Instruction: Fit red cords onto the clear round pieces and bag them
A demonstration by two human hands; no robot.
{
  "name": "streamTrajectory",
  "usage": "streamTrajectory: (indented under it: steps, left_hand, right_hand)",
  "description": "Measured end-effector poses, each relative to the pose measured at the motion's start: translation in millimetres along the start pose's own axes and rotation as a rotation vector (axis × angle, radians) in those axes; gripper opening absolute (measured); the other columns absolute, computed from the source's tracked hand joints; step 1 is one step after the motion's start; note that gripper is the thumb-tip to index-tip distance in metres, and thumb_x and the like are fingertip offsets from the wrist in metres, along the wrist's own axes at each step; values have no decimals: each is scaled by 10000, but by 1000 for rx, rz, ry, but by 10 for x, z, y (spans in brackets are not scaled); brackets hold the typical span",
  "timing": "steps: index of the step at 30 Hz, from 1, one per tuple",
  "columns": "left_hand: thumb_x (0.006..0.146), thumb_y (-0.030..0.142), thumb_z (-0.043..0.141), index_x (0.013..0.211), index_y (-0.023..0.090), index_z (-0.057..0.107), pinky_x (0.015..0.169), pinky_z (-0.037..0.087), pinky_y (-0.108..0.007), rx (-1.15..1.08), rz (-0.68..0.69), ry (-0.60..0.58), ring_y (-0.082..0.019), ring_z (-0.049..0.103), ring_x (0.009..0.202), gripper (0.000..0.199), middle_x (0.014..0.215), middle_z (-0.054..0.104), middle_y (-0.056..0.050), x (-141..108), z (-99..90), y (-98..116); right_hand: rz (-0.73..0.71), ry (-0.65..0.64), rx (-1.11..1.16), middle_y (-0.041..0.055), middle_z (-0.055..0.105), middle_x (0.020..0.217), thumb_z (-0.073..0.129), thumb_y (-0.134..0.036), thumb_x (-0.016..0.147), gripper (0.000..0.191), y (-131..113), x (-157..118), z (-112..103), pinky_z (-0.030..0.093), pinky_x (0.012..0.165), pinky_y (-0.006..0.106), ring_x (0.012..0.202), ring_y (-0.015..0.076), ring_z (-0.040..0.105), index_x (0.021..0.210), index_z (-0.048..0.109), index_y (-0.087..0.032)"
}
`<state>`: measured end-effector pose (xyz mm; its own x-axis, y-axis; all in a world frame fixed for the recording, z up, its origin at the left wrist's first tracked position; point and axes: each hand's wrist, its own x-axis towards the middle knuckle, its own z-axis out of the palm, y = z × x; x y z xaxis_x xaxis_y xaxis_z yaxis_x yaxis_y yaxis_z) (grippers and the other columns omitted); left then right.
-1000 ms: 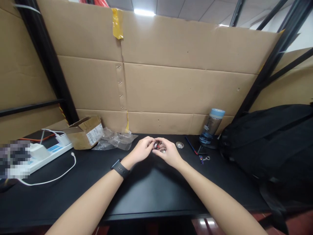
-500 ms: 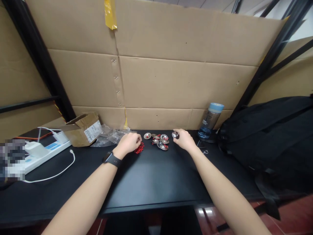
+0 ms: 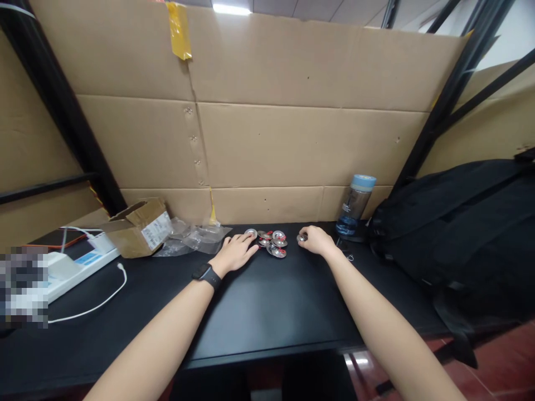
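Observation:
My left hand lies low over the black table with its fingers stretched and apart. Its fingertips reach a small silver finger cymbal; whether they press on it is hard to see. To the right of that, several finger cymbals with red cords lie in an overlapping pile. Beyond the pile, my right hand pinches a single finger cymbal by its edge, at or just above the tabletop. The red cord seen earlier by my left hand is hidden.
On the left are a power strip with a white cable, an opened cardboard box and clear plastic bags. A blue-capped water bottle and a black backpack stand on the right. A cardboard wall closes the back.
My left hand has unclosed and moved right, over the red cord and to the leftmost cymbal. My right hand has lowered its cymbal slightly. The view has shifted a little.

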<state>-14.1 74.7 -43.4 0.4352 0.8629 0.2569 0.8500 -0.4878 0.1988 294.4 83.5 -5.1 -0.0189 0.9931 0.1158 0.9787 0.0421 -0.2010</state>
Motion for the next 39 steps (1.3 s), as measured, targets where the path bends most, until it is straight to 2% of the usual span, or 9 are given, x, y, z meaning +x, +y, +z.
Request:
streamTrajectory:
  steps: [5, 8, 12, 16, 19, 22, 25, 33, 39]
  left_hand:
    - [1054, 441, 280, 1026, 250, 720, 958, 381, -414, 111, -10, 56, -264, 606, 1104, 481, 1152, 720, -88, -11, -136, -22]
    - [1013, 324, 408, 871, 226, 713, 901, 370, -375, 142, -26, 98, -250, 625, 1000, 350, 967, 742, -84, -12, -186, -58]
    - [924, 243, 540, 853, 218, 694, 871, 362, -364, 98, -62, 136, -259, 640, 966, 171, 924, 751, -81, 10, -163, -101]
    - [913, 162, 517, 949, 225, 657, 873, 363, -354, 72, -72, 168, -248, 656, 982, 158, 923, 759, -64, 38, -144, -118]
    - [926, 131, 467, 991, 225, 621, 867, 382, -341, 19, -66, 233, -223, 667, 958, 192, 935, 745, -57, 45, -180, -84]
    - [914, 132, 465, 982, 220, 567, 839, 440, -312, -256, -24, 335, -189, 670, 898, 151, 952, 711, -46, 46, -211, 32]
    - [911, 168, 490, 992, 222, 510, 812, 504, -276, -678, 40, 348, -156, 679, 874, 99, 962, 681, -31, 38, -197, 210]
    - [911, 236, 557, 992, 215, 499, 853, 553, -295, -1003, 98, 234, -155, 690, 914, 102, 960, 670, -34, 19, -131, 399]
    - [924, 257, 532, 970, 220, 531, 820, 530, -289, -694, 54, 330, -156, 677, 843, 59, 917, 683, -29, -5, -268, 254]
  right_hand:
    - [-48, 23, -5, 92, 655, 1309, 670, -368, 817, 428, -55, -18, 20, 515, 898, 364, 1206, 296, 606, 1231, 688, -259]
    - [-72, 39, 12, 100, 647, 1305, 671, -368, 828, 406, -95, -49, 16, 509, 915, 366, 1219, 297, 590, 1215, 689, -249]
    - [-175, 166, 66, 111, 648, 1254, 663, -310, 848, 330, -163, -91, 16, 493, 969, 387, 1190, 284, 585, 1163, 698, -218]
    - [-463, 337, 213, 98, 637, 1231, 631, -250, 877, 242, -354, -175, 30, 442, 1073, 407, 1177, 249, 572, 1106, 699, -209]
    - [-639, 339, 373, 89, 641, 1213, 629, -202, 868, 279, -575, -281, 78, 458, 1065, 410, 1168, 240, 584, 1143, 674, -223]
    - [-732, 305, 578, 97, 629, 1260, 700, -251, 849, 447, -790, -383, 169, 488, 1046, 397, 1165, 232, 612, 1283, 594, -235]
    - [-707, 277, 758, 106, 624, 1297, 764, -315, 814, 583, -938, -440, 255, 566, 918, 356, 1083, 221, 669, 1347, 537, -249]
    - [-693, 298, 741, 62, 748, 1086, 678, -263, 893, 208, -891, -384, 282, 569, 843, 317, 941, 195, 711, 1098, 700, -235]
    - [-435, 287, 562, 16, 791, 1040, 568, -159, 912, 337, -612, -223, 181, 564, 920, 314, 954, 184, 751, 1205, 691, -271]
